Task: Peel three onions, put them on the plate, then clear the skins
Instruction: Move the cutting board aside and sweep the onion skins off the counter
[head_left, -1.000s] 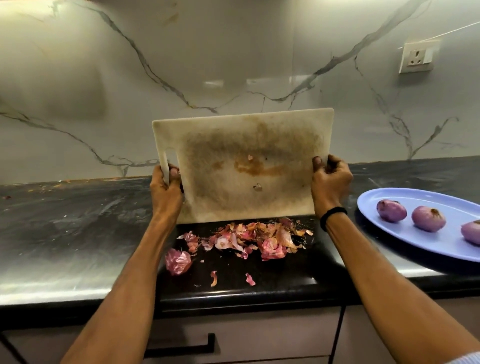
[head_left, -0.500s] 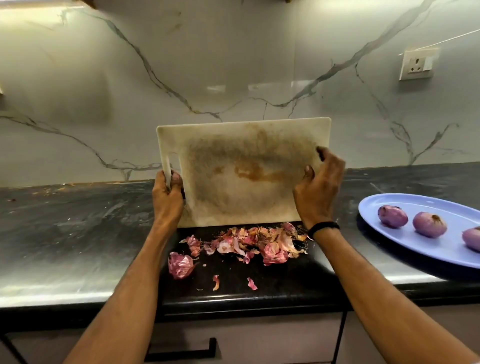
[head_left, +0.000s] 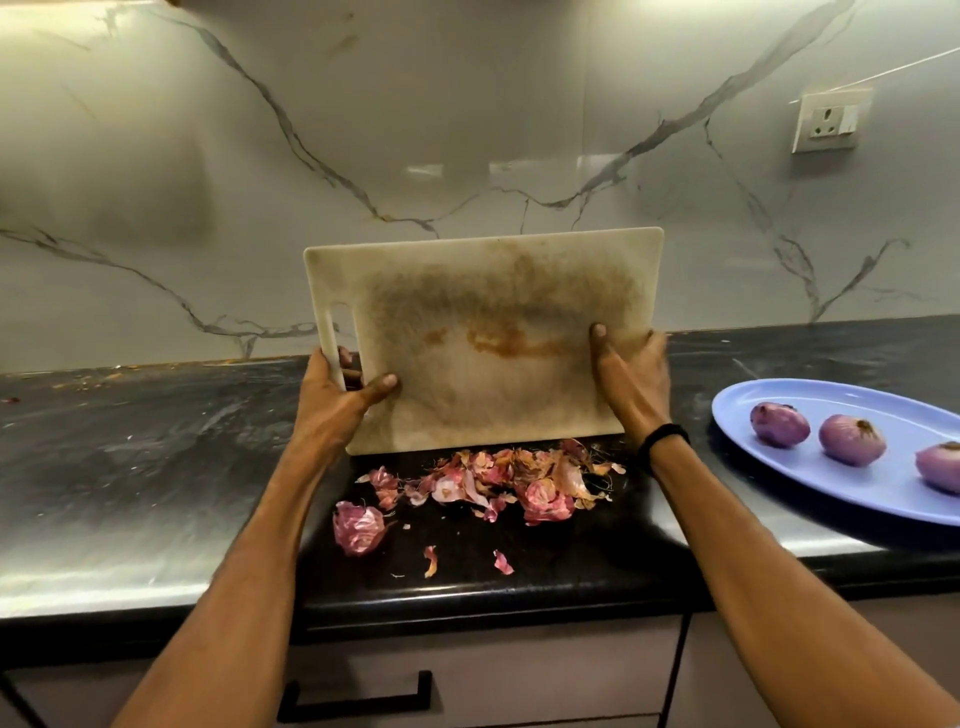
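Holding the cutting board (head_left: 493, 312) upright over the surface (head_left: 130, 467), you have your left hand (head_left: 332, 400) clamped round its left edge by the handle slot, thumb on the stained face. Your right hand (head_left: 631, 384) pinches the lower right edge, thumb laid up the face; that hand is blurred, and the fingers behind are hidden. The board looks stiff and fairly light but smooth, so both edge grips are worth having.

The skins (head_left: 498, 483) lie heaped just under the board's lower edge, toward the front edge of the surface. One bigger curl (head_left: 359, 527) and two scraps (head_left: 430, 560) lie nearer that edge. They are what is left to clear: papery, almost weightless, brittle, apt to scatter or cling. You would probably do better to sweep them together and scoop from beneath than to pinch them singly.

Three peeled onions (head_left: 852, 439) sit in a row on the blue plate (head_left: 831, 499) at the right end of the surface.
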